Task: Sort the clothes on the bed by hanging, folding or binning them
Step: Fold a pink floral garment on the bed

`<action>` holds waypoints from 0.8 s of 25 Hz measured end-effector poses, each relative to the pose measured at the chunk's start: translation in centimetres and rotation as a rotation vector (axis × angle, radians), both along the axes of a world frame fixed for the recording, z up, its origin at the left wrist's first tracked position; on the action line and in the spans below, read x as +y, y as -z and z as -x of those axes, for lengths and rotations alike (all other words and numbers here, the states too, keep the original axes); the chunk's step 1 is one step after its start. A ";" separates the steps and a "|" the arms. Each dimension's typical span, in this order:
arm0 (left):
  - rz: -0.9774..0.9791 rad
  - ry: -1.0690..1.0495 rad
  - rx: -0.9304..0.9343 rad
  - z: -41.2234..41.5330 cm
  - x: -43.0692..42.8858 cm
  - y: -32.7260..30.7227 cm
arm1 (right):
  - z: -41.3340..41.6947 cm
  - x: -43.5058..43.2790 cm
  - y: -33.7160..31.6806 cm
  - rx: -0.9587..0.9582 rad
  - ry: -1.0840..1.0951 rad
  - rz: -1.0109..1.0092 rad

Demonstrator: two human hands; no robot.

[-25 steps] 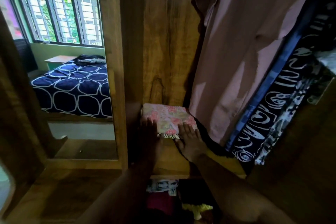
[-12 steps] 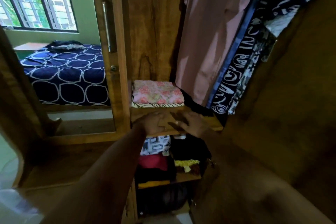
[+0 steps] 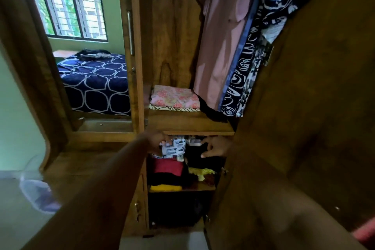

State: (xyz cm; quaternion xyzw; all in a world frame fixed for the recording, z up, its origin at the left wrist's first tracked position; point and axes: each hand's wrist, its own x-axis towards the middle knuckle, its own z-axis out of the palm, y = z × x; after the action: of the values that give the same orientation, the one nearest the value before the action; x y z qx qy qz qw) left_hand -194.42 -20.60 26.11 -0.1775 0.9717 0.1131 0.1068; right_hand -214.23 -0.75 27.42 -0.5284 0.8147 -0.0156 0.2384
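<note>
A folded pink floral cloth [image 3: 174, 96] lies on the wardrobe's upper shelf [image 3: 188, 123], on top of a striped one. Both my hands are lower, in front of the shelf below. My left hand [image 3: 154, 142] is at the left edge of a folded white printed cloth [image 3: 174, 149]; its fingers are hidden. My right hand [image 3: 216, 147] hangs loosely curled in front of a black pile [image 3: 200, 160] and holds nothing. The door mirror shows the bed [image 3: 97, 87] with dark clothes [image 3: 93, 54] at its far end.
A pink shirt [image 3: 219, 36] and a navy patterned garment [image 3: 243, 79] hang above the shelf. Red [image 3: 168, 166] and yellow [image 3: 165, 187] folded clothes fill the lower shelf. The open wardrobe door [image 3: 304, 107] stands close on the right. A translucent plastic bin [image 3: 38, 195] sits on the floor at left.
Both hands let go of the pink floral cloth and drew back down from the upper shelf to the lower shelf's front. The view pulled back and shows more of the wardrobe.
</note>
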 end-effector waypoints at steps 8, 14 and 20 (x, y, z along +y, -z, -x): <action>-0.035 -0.214 -0.018 -10.9 8.8 4.0 | -7.8 5.1 2.3 -0.068 -0.142 -0.051; -0.053 -0.403 0.009 -21.1 12.4 3.5 | -16.1 4.6 2.3 -0.031 -0.369 -0.031; -0.079 -0.588 0.047 -32.5 13.6 2.5 | -26.8 0.8 1.5 0.100 -0.626 0.026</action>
State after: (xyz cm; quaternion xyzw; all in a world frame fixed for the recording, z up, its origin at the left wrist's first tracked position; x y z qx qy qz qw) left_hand -161.96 -7.04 23.59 -0.4446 0.8756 0.1809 0.0537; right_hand -187.48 0.06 25.89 -0.7565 0.6230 0.0742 0.1844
